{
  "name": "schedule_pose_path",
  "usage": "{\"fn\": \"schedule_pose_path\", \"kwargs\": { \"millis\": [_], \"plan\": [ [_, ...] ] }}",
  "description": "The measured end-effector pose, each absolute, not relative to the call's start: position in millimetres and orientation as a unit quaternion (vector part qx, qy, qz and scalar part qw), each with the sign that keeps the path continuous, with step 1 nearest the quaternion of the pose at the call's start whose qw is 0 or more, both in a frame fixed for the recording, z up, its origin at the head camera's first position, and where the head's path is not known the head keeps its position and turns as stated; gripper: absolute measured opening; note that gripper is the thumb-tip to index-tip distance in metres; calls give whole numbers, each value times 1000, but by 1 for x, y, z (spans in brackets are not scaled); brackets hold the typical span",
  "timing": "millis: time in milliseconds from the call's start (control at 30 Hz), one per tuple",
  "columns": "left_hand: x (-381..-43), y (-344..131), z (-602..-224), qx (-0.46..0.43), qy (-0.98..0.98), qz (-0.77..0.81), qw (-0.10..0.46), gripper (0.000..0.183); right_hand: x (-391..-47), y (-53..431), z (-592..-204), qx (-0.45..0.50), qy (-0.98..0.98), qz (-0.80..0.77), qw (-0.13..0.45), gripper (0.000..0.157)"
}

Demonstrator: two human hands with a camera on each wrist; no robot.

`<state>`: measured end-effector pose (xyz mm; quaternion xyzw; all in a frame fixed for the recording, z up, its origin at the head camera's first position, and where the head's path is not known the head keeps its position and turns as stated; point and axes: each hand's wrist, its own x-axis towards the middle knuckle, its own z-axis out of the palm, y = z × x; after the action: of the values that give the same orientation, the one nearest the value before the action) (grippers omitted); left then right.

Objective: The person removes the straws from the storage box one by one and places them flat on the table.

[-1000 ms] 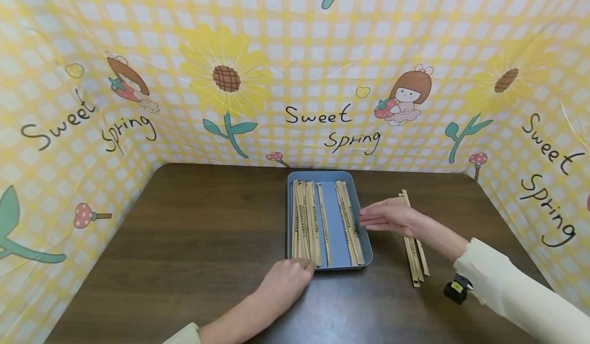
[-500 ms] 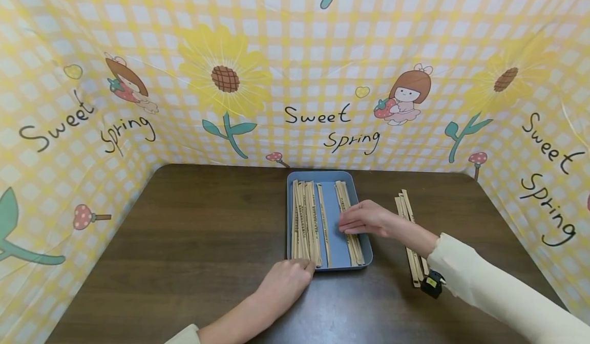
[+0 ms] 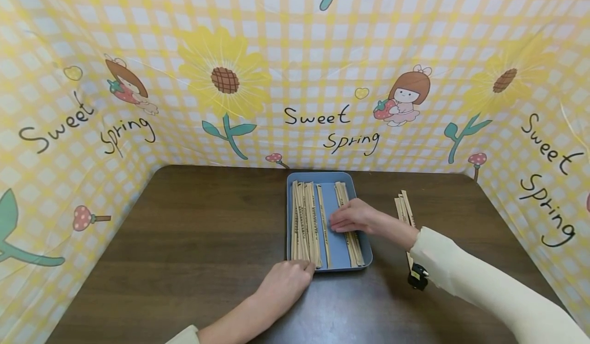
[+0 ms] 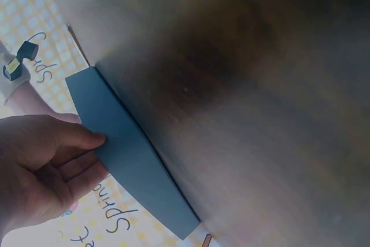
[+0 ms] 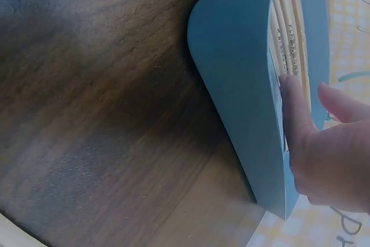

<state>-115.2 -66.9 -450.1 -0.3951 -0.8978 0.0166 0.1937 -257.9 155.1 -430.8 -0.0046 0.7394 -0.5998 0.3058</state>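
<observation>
A blue tray (image 3: 334,269) lies on the table and holds long, thin, paper-wrapped sticks with dark print. Several sticks (image 3: 304,221) form a row along its left side, one stick (image 3: 324,226) lies alone beside them, and a small bundle (image 3: 342,193) lies along the right side. My left hand (image 3: 287,281) grips the tray's near rim; in the left wrist view its thumb is on the tray's wall. My right hand (image 3: 355,216) is over the tray, above the right bundle, with its fingertips near the lone stick. In the right wrist view its index finger is extended and its thumb apart.
A few more wrapped sticks (image 3: 404,208) lie on the dark wooden table (image 3: 207,231) right of the tray, partly hidden by my right forearm. A black wrist camera (image 3: 417,276) hangs under that sleeve. A checked cloth (image 3: 295,67) walls the table's back and sides.
My right hand has moved left, from beside the tray's right rim to over its inside, between the right bundle and the lone stick. My left hand has stayed on the near rim.
</observation>
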Motion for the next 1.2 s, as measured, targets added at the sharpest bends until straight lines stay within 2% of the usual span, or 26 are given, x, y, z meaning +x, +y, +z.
{"fn": "schedule_pose_path", "kwargs": {
  "millis": [233,567,900,1200],
  "plan": [
    [-114,-67,-450,-393,-899,19,192,11,-255,144,-433,-10,781,-552,293,24],
    [-114,-66,-448,-388,-901,18,191,10,-252,130,-434,-16,837,-492,237,12],
    [-114,-67,-448,-386,-904,22,184,13,-254,117,-439,-2,865,-463,196,13],
    [-114,-65,-447,-387,-902,26,188,11,-255,113,-441,7,871,-454,187,9]
  ]
}}
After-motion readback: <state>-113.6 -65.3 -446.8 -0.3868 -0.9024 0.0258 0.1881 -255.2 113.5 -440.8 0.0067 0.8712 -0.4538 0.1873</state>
